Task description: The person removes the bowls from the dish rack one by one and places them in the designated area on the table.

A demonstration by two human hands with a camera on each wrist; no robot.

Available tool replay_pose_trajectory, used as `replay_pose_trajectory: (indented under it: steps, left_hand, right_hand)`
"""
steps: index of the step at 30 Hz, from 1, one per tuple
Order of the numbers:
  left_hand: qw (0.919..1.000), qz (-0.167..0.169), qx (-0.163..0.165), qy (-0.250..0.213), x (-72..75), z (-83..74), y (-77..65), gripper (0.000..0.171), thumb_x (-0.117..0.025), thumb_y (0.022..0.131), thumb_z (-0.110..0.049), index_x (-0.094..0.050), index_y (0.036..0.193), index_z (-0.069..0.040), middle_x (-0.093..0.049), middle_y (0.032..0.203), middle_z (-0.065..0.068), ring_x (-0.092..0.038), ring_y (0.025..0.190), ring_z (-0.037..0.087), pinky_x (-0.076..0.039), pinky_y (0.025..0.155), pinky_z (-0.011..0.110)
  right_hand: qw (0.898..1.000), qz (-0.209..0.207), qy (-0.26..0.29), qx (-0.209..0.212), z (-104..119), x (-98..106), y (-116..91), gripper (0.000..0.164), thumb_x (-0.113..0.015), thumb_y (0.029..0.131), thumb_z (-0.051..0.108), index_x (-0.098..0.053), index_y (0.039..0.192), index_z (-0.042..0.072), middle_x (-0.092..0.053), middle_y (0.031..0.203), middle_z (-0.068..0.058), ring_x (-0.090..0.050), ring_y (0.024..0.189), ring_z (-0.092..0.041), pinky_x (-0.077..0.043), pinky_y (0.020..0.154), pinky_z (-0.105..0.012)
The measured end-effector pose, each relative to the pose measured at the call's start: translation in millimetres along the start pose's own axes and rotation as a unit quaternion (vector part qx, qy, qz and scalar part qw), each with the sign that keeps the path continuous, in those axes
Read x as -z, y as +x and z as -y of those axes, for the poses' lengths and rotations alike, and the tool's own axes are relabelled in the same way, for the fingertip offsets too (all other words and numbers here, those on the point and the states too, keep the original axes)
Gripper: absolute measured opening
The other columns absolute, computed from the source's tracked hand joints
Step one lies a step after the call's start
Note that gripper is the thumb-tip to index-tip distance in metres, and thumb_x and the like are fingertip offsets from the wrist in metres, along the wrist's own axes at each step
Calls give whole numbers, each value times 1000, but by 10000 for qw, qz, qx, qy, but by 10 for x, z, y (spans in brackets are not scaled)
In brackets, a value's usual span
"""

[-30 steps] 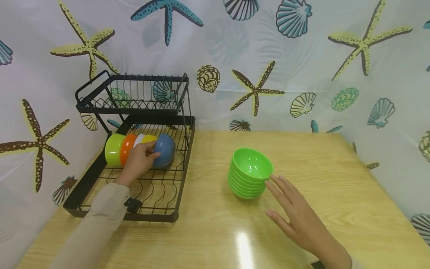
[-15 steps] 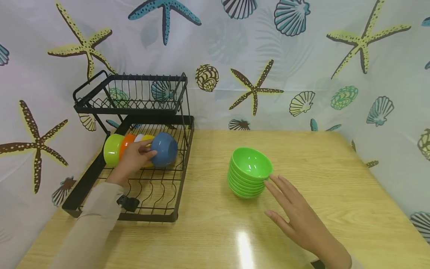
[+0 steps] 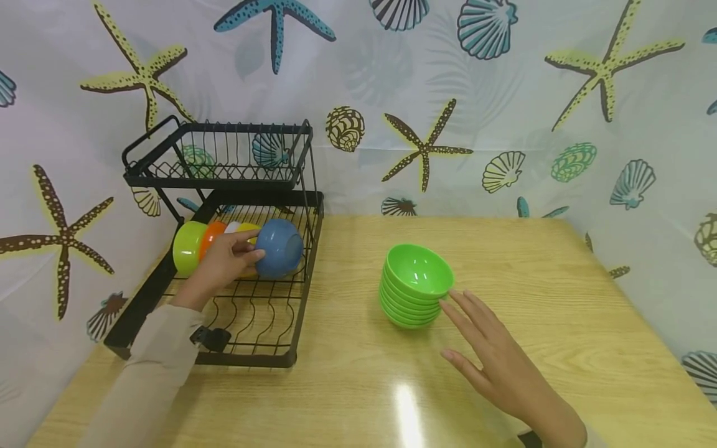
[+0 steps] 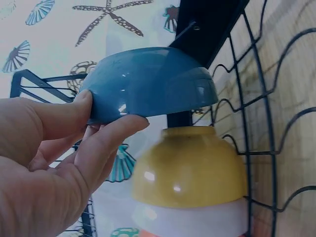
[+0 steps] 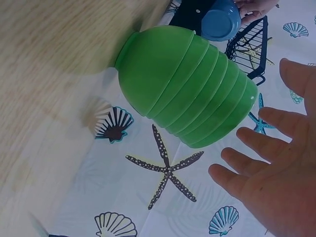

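Note:
My left hand (image 3: 224, 258) pinches the rim of a blue bowl (image 3: 280, 249) between thumb and fingers, at the right end of a row of bowls on the lower rack. In the left wrist view a gap shows between the blue bowl (image 4: 153, 84) and the yellow bowl (image 4: 190, 170). A white bowl (image 4: 190, 217), an orange bowl (image 3: 211, 239) and a lime green bowl (image 3: 187, 249) follow to the left, all on their sides. My right hand (image 3: 498, 361) has its fingers extended close to the rim of a stack of nested bright green bowls (image 3: 411, 305), which stands tilted on the table.
The black two-tier dish rack (image 3: 302, 298) stands on the left of the wooden table (image 3: 358, 386). Its upper tier (image 3: 213, 184) overhangs the back of the lower one. A curtain (image 3: 358, 74) printed with starfish and shells hangs behind and at both sides.
The blue bowl has moved a little right, away from the yellow bowl, and turned so its base shows more. The right hand and the green stack have stayed in place.

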State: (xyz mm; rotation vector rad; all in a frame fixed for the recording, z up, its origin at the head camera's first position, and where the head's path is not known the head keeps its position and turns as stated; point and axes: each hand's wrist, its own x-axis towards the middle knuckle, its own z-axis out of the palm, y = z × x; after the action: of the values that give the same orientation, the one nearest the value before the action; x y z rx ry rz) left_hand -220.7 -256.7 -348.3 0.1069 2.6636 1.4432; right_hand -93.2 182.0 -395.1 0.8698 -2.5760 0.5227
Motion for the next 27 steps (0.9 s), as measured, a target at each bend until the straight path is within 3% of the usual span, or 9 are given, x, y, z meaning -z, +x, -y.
replay_pose_trajectory:
  steps: [6,16,21,27]
  left_hand:
    - [9993,28,-258,278,24,-96,-89,57,-58,96,-11,-35,146,1,-52,117,26,-57,111,40,-55,85,42]
    - [9945,64,-616,843,6,-267,-283,55,-63,93,-13,-42,143,-2,-59,116,25,-60,110,40,-58,80,42]
    - [9906,10,-864,1064,-35,-383,-415,53,-65,92,-12,-47,141,-3,-63,111,22,-60,111,40,-56,83,45]
    - [9818,-14,-1411,1269,-135,-529,-589,48,-68,88,-8,-55,134,-3,-66,109,19,-64,103,36,-55,85,47]
  right_hand:
    - [10000,5,-15,-45,10,10,-2,72,-67,90,30,-32,150,13,-28,155,-11,-26,141,-36,-33,108,-56]
    - [9999,57,6,-111,34,45,-1,74,-68,89,29,-30,151,15,-28,155,-12,-25,141,-36,-31,110,-55]
    - [10000,-72,19,63,28,37,12,69,-63,93,34,-32,150,13,-30,154,-13,-26,140,-36,-26,116,-46]
    - [9995,-139,110,246,48,51,67,65,-56,96,39,-32,150,12,-30,153,-14,-26,141,-33,-13,119,-30]
